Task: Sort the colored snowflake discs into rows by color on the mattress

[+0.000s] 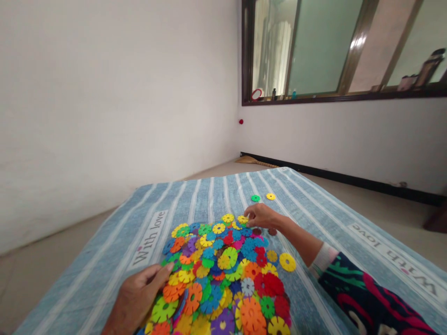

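Note:
A wide heap of colourful notched plastic discs (216,274), small interlocking building pieces, lies on the striped cloth in front of me. At its far right edge, my right hand (262,215) is closed, thumb and fingertips pinching at a yellow disc (242,219). My left hand (139,291) rests against the near left side of the heap. Its thumb and index finger come together at the tips; whatever may be between them is hidden. Beyond my right hand, a green disc (255,198) and a yellow disc (270,197) lie apart, side by side.
The blue cloth (115,260) has white stripes and "With love" lettering. A larger yellow disc (287,262) sits right of the heap. White walls (122,93) meet behind the cloth, with a tiled floor around. Small bottles stand on the window ledge (335,98).

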`<state>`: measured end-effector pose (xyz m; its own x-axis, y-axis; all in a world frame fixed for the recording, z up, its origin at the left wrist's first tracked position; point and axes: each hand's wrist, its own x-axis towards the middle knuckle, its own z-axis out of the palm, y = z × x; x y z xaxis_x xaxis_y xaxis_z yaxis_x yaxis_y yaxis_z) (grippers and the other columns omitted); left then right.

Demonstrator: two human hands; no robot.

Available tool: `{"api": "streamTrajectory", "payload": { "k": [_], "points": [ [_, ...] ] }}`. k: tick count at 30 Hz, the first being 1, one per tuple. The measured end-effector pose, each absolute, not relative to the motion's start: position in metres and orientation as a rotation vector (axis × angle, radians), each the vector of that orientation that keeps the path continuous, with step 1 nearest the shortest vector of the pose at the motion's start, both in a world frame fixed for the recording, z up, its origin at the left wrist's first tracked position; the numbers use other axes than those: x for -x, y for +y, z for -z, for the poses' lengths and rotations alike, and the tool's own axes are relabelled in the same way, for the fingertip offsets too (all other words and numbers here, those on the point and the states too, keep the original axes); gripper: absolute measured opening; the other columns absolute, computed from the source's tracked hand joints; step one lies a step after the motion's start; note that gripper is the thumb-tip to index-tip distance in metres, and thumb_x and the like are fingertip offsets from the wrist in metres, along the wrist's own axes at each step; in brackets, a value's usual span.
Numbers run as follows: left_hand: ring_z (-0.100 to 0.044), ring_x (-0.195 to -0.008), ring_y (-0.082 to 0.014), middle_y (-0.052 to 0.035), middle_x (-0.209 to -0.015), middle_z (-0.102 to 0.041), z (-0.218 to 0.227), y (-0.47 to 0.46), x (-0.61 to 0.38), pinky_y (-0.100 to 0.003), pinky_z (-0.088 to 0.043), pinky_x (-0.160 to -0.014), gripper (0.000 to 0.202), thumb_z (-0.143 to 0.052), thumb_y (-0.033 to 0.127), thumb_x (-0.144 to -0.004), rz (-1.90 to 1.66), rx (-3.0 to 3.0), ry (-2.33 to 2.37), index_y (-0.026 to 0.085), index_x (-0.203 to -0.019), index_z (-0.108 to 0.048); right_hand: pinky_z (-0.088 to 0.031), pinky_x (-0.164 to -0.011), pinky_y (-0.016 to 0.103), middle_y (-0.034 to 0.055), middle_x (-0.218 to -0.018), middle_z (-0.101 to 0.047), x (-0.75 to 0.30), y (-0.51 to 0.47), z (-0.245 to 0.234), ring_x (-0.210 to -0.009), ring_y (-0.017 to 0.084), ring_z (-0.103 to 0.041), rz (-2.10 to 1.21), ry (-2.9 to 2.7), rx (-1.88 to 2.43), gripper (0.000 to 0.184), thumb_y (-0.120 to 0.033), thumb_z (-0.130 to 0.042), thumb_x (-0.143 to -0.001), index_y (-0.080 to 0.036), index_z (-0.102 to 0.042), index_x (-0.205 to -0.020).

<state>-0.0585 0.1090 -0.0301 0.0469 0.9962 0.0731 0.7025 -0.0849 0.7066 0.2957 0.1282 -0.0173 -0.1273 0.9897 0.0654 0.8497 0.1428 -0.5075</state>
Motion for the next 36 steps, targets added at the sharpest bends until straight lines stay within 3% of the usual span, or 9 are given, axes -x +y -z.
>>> {"api": "streamTrajectory", "payload": {
  "k": [5,15,21,30,36],
  "points": [
    [-0.044,-0.053,-0.0136,0.0030,-0.049,-0.044,0.030,0.107,0.057,-0.022,-0.034,-0.049,0.048,-0.050,0.065,-0.063,-0.702,-1.818,1.685,0.019,-0.050,-0.048,-0.045,-0.061,0.022,0.0017,-0.078,-0.072,-0.286,0.113,0.016,-0.070,0.016,-0.066,-0.437,-2.029,1.725,0.025,-0.016,-0.070,-0.073,-0.016,-0.070,-0.098],
    [-0.040,-0.050,-0.0120,0.0042,-0.047,-0.041,0.039,0.108,0.059,-0.022,-0.030,-0.051,0.047,-0.049,0.063,-0.067,-0.779,-1.908,1.596,0.019,-0.050,-0.046,-0.045,-0.078,0.028,0.0038,-0.099,-0.070,-0.243,0.053,0.009,-0.091,0.020,-0.064,-0.366,-2.164,1.463,0.024,-0.017,-0.071,-0.075,-0.021,-0.070,-0.099],
    [-0.039,-0.050,-0.0116,0.0039,-0.047,-0.040,0.038,0.110,0.057,-0.023,-0.029,-0.051,0.049,-0.045,0.064,-0.069,-0.804,-1.956,1.566,0.019,-0.049,-0.047,-0.044,-0.084,0.030,0.0048,-0.098,-0.070,-0.237,0.017,0.012,-0.094,0.021,-0.064,-0.352,-2.115,1.469,0.022,-0.012,-0.068,-0.076,-0.019,-0.070,-0.097],
    [-0.038,-0.048,-0.0110,0.0042,-0.045,-0.041,0.041,0.109,0.054,-0.023,-0.027,-0.049,0.048,-0.045,0.061,-0.070,-0.858,-1.989,1.539,0.018,-0.050,-0.051,-0.045,-0.079,0.028,0.0046,-0.092,-0.069,-0.232,-0.040,0.011,-0.088,0.018,-0.063,-0.472,-2.074,1.482,0.020,-0.009,-0.070,-0.074,-0.016,-0.069,-0.093],
    [-0.041,-0.048,-0.0112,0.0041,-0.044,-0.044,0.042,0.110,0.053,-0.023,-0.029,-0.050,0.044,-0.048,0.056,-0.070,-0.894,-2.025,1.504,0.018,-0.049,-0.052,-0.043,-0.075,0.025,0.0021,-0.091,-0.066,-0.215,-0.068,-0.008,-0.085,0.016,-0.060,-0.579,-2.422,1.358,0.016,-0.016,-0.074,-0.075,-0.018,-0.067,-0.090]
  ]
}}
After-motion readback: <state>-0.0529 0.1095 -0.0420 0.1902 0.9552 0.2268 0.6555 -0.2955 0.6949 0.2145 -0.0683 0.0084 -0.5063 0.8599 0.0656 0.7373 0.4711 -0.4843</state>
